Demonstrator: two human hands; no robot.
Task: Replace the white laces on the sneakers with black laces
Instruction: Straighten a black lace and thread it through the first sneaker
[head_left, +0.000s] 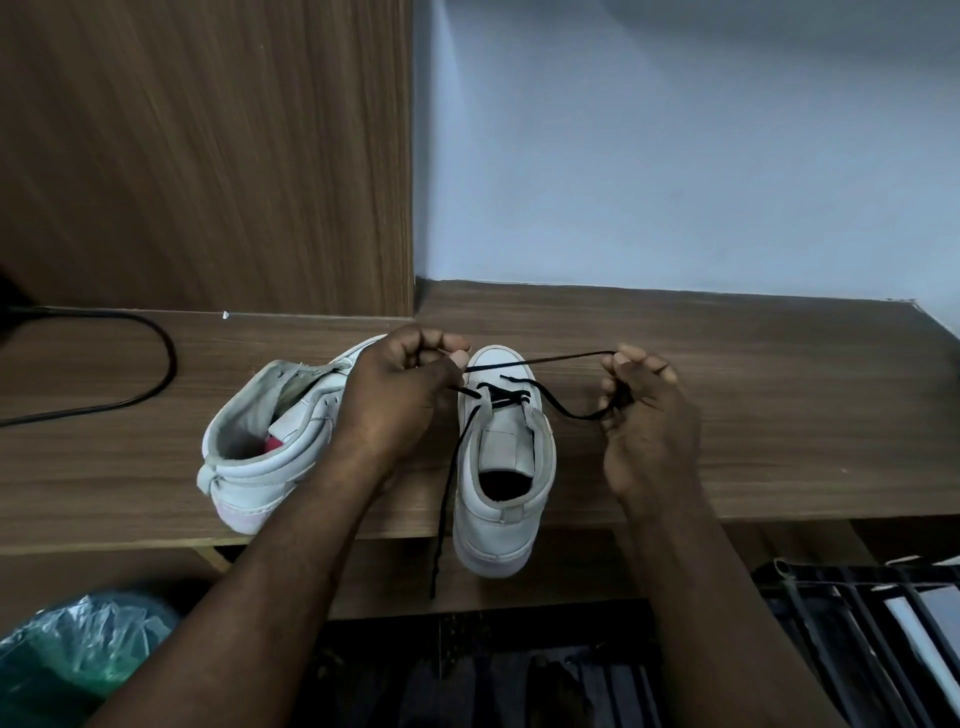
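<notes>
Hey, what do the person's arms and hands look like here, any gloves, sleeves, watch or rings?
Both are bare. The left hand and right hand wear no gloves, and no rings show on the fingers. The left forearm and right forearm are uncovered down to the frame's edge: no sleeve, watch, bracelet or marking is visible.

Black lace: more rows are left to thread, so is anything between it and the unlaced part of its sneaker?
Nothing visible does. The black lace crosses only near the toe of the sneaker. No white lace shows behind it, and the left hand and right hand hold it off to either side.
</notes>
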